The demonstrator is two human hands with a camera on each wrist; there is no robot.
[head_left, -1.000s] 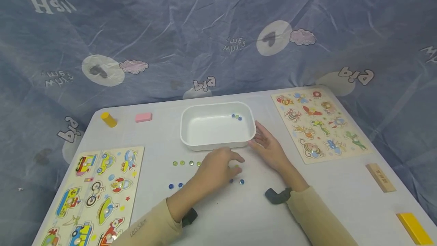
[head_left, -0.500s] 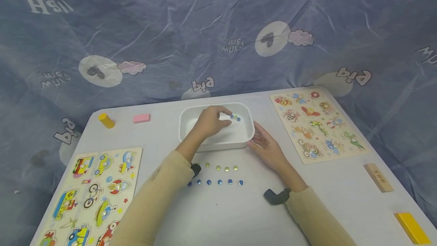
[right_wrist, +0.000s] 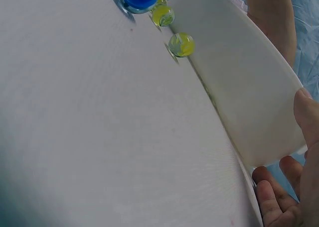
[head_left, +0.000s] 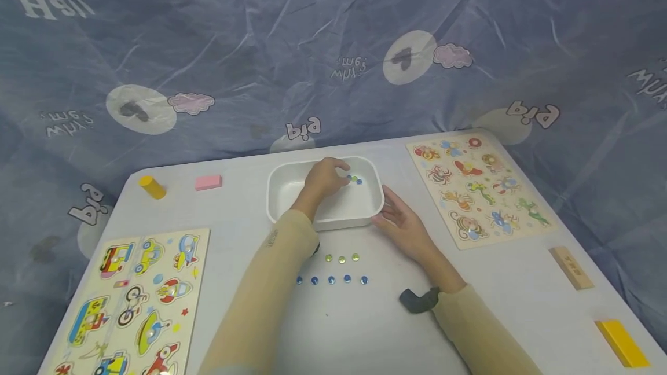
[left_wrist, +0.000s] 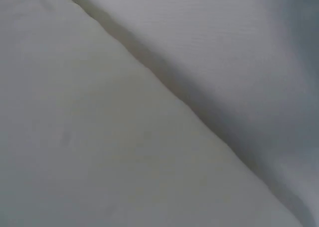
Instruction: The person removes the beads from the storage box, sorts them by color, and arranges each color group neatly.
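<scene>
A white plastic tray point(head_left: 292, 214) stands toward the back of the table. My left hand point(head_left: 324, 178) reaches into it, thumb and index finger right beside a little cluster of marbles point(head_left: 359, 182), blue and yellow-green. Whether its fingertips pinch the nearest one, I cannot tell. My right hand point(head_left: 406, 229) holds the tray's front right corner; in the right wrist view its thumb lies against the wall and its fingers curl at the corner. In front of the tray run a row of yellow-green marbles point(head_left: 341, 259) and a row of blue marbles point(head_left: 331, 280), both partly hidden by my left arm.
A vehicle puzzle board point(head_left: 179, 311) lies at left, an insect puzzle board point(head_left: 458, 190) at right. A yellow cylinder point(head_left: 152, 187) and pink block point(head_left: 208, 182) sit back left. A wooden block point(head_left: 571, 268) and yellow block point(head_left: 622, 343) lie near the right edge.
My left hand has moved from above the marble rows into the tray, up to the marbles there, and its fingers have drawn closer together. My right hand stays at the tray's corner.
</scene>
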